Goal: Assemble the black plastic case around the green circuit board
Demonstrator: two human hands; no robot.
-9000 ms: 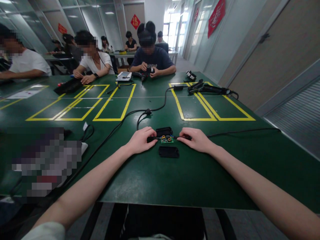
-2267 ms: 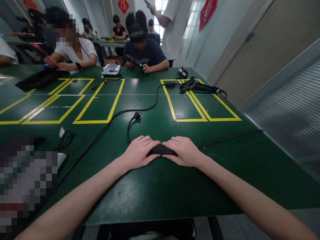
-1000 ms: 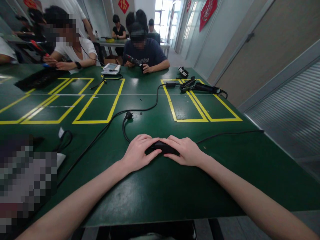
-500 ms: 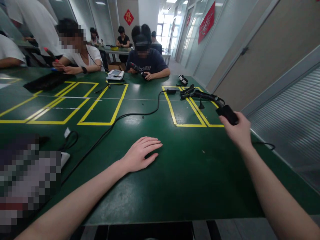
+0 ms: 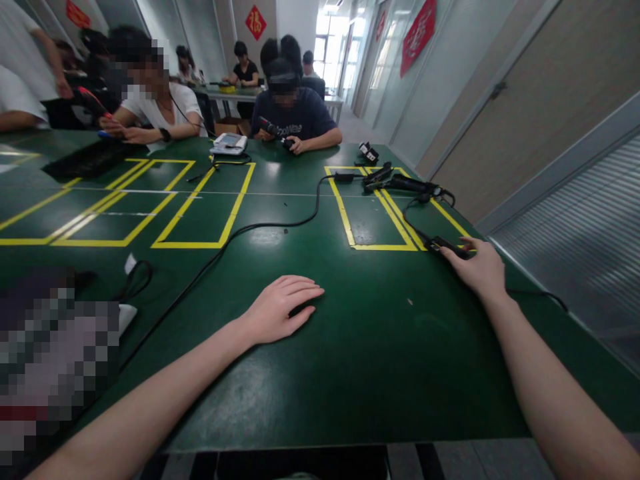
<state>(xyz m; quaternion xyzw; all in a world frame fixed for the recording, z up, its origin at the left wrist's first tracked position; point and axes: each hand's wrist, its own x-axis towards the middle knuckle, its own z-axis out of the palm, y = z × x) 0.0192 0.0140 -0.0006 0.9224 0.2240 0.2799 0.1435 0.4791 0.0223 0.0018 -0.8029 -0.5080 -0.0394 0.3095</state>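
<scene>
From my remote place, I took the rightmost yellow tape frame (image 5: 453, 215) as my landmark. The black case (image 5: 445, 243) lay over its near edge, partly covered by my right hand (image 5: 481, 268). The thumb was along one long side and the fingers along the other, pinching the case between them; how hard they pressed, I could not tell. My left hand (image 5: 278, 311) rested on the green table (image 5: 350, 380), well to the near left of the frame, its fingers extended and the thumb apart, with nothing seen in it.

I judged the case to be light and stiff, probably smooth plastic, so it could slide under careless fingers. The looped cord (image 5: 408, 223), curling over the frame, and the other cord (image 5: 543, 295), to the near right of it, seemed flexible and could pull the case around. The best hold, to my mind, was across the two long sides, not by the cords.
</scene>
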